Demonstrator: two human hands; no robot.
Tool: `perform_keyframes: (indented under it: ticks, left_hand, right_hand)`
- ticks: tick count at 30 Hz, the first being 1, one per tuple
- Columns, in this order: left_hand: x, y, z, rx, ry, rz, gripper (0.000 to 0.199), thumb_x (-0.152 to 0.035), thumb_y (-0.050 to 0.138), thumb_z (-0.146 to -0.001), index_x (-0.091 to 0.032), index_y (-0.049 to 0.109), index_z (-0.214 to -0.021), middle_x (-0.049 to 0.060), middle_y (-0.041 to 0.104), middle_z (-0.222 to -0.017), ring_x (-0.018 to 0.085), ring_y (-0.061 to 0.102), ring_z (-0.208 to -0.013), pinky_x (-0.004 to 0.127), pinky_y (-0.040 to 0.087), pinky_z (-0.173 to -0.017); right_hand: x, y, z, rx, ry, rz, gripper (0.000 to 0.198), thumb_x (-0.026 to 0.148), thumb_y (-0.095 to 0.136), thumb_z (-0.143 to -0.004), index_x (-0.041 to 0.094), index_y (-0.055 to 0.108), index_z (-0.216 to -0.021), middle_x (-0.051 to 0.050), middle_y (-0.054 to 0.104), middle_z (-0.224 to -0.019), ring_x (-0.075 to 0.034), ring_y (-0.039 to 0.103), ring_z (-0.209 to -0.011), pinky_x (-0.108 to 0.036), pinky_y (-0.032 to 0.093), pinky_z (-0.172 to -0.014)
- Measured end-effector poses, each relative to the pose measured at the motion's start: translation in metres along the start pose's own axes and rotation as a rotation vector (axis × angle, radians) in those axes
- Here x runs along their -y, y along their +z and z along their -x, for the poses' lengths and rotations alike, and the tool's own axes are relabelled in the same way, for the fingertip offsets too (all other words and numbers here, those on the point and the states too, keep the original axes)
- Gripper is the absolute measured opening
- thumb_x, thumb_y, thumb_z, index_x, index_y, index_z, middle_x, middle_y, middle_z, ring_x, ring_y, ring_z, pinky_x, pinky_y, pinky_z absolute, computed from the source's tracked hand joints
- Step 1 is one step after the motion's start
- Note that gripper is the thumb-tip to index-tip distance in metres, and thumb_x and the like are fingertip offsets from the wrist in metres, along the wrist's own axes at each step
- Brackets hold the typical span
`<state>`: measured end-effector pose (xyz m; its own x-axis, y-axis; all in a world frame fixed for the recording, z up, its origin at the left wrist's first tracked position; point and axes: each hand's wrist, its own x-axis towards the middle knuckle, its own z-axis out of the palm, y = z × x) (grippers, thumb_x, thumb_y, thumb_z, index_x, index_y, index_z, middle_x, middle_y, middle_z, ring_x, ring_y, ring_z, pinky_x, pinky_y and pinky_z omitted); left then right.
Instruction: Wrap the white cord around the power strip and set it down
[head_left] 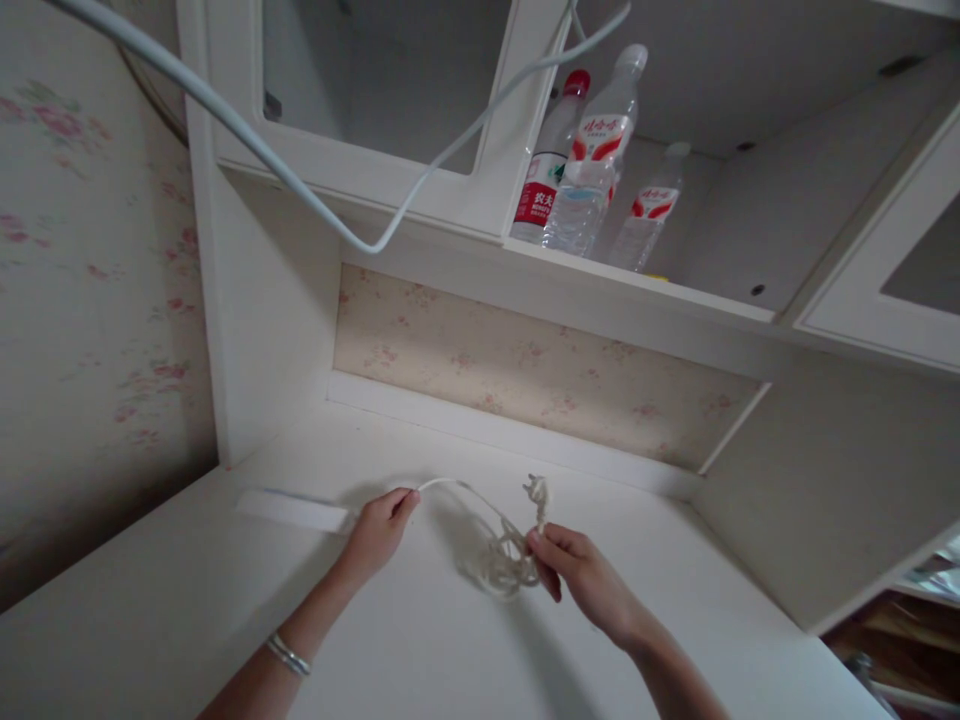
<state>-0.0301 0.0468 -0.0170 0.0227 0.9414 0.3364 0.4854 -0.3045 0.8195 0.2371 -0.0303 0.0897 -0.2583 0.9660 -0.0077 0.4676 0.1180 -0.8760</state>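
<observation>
Floral wallpaper (551,375) lines the wall behind a white tabletop (420,640), with a white cabinet (360,170) mounted above both grips. Left grip (379,535): thumb and fingers pressed together, pinching one strand of a pale cord (510,570). Right grip (589,575): thumb and fingers closed on the same cord just below its plug (538,492), with the tangled loops hanging beside the fingertips, on the side nearer the left grip. Between the two grips, a single strand arches from the left fingertips to the bundle. Plug stands above the right fingertips, prongs turned toward the left. Shadows of hands and cord fall on the tabletop. Beside the left grip, on its outer side, lies a flat white strip (292,510); its details are blurred. One silvery bracelet (287,655) circles the left wrist. High above the right grip, an open cabinet bay holds a red-capped bottle (541,185) and two white-capped bottles (596,160). Above the left grip, a thick pale cable (262,152) crosses the foreground.
</observation>
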Motion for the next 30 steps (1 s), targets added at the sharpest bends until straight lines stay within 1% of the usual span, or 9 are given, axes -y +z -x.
perform_keyframes:
  ticks: [3,6,9,12,16,21,25,28,30]
  left_hand:
    - [-0.009,0.005,0.001,0.030,-0.091,0.203,0.044,-0.052,0.038,-0.086,-0.017,0.063,-0.087,-0.002,0.054,-0.063,0.014,0.050,-0.061,0.023,0.036,-0.058]
    - [-0.018,0.006,0.005,0.152,-0.139,0.412,0.039,-0.046,0.040,-0.084,-0.015,0.061,-0.093,-0.003,0.050,-0.064,0.011,0.043,-0.056,0.022,0.032,-0.053]
    - [-0.026,0.003,0.011,0.252,-0.077,0.527,0.030,-0.033,0.042,-0.079,-0.015,0.060,-0.095,-0.001,0.053,-0.071,0.011,0.043,-0.061,0.022,0.034,-0.056]
    - [-0.031,0.000,0.016,0.280,-0.010,0.559,0.026,-0.029,0.042,-0.077,-0.015,0.059,-0.091,0.002,0.056,-0.076,0.013,0.047,-0.068,0.023,0.037,-0.061]
    - [-0.032,0.006,0.019,0.206,0.002,0.489,0.028,-0.038,0.047,-0.082,-0.016,0.060,-0.094,0.002,0.058,-0.079,0.014,0.051,-0.070,0.023,0.039,-0.062]
    - [-0.031,0.012,0.017,0.047,-0.019,0.315,0.024,-0.036,0.047,-0.083,-0.017,0.061,-0.088,0.000,0.058,-0.070,0.014,0.053,-0.064,0.023,0.039,-0.060]
    - [-0.030,0.008,0.017,0.018,-0.041,0.253,0.025,-0.034,0.042,-0.086,-0.018,0.061,-0.088,-0.002,0.057,-0.065,0.014,0.052,-0.061,0.021,0.037,-0.057]
    - [-0.029,0.007,0.018,-0.012,-0.035,0.204,0.032,-0.037,0.037,-0.089,-0.018,0.059,-0.077,-0.002,0.056,-0.061,0.012,0.050,-0.057,0.021,0.035,-0.054]
    - [-0.028,0.008,0.018,-0.026,-0.033,0.177,0.034,-0.039,0.035,-0.090,-0.018,0.058,-0.076,-0.001,0.058,-0.061,0.012,0.052,-0.057,0.021,0.036,-0.055]
  right_hand:
    - [0.024,0.028,-0.015,0.182,0.007,0.000,0.043,0.054,0.040,-0.088,0.018,0.053,-0.068,0.002,0.054,-0.058,-0.010,0.047,-0.052,-0.022,0.038,-0.056]
    - [0.039,0.054,-0.038,0.260,-0.014,0.056,0.041,0.051,0.037,-0.090,0.018,0.055,-0.074,0.002,0.058,-0.060,-0.010,0.048,-0.050,-0.020,0.038,-0.053]
    - [0.045,0.073,-0.066,0.210,-0.093,0.214,0.040,0.044,0.036,-0.092,0.017,0.056,-0.071,0.001,0.058,-0.059,-0.009,0.048,-0.050,-0.019,0.035,-0.052]
    - [0.043,0.083,-0.092,0.053,-0.185,0.419,0.036,0.038,0.041,-0.090,0.017,0.059,-0.067,0.000,0.059,-0.061,-0.009,0.049,-0.055,-0.019,0.033,-0.055]
    - [0.032,0.089,-0.114,-0.051,-0.194,0.520,0.036,0.040,0.043,-0.089,0.017,0.063,-0.069,-0.001,0.062,-0.063,-0.010,0.051,-0.058,-0.020,0.033,-0.056]
    - [0.020,0.092,-0.122,-0.086,-0.160,0.457,0.036,0.043,0.043,-0.090,0.018,0.066,-0.081,-0.002,0.067,-0.072,-0.011,0.058,-0.063,-0.020,0.036,-0.059]
    - [0.010,0.088,-0.116,-0.031,-0.164,0.364,0.037,0.042,0.039,-0.091,0.018,0.067,-0.085,-0.003,0.070,-0.079,-0.013,0.062,-0.071,-0.022,0.041,-0.066]
    - [-0.002,0.084,-0.110,0.032,-0.154,0.385,0.037,0.038,0.038,-0.091,0.019,0.069,-0.085,-0.003,0.071,-0.086,-0.016,0.063,-0.081,-0.024,0.042,-0.072]
    - [-0.011,0.083,-0.107,0.052,-0.113,0.432,0.036,0.035,0.038,-0.090,0.019,0.069,-0.095,-0.004,0.071,-0.088,-0.017,0.064,-0.083,-0.025,0.043,-0.074]
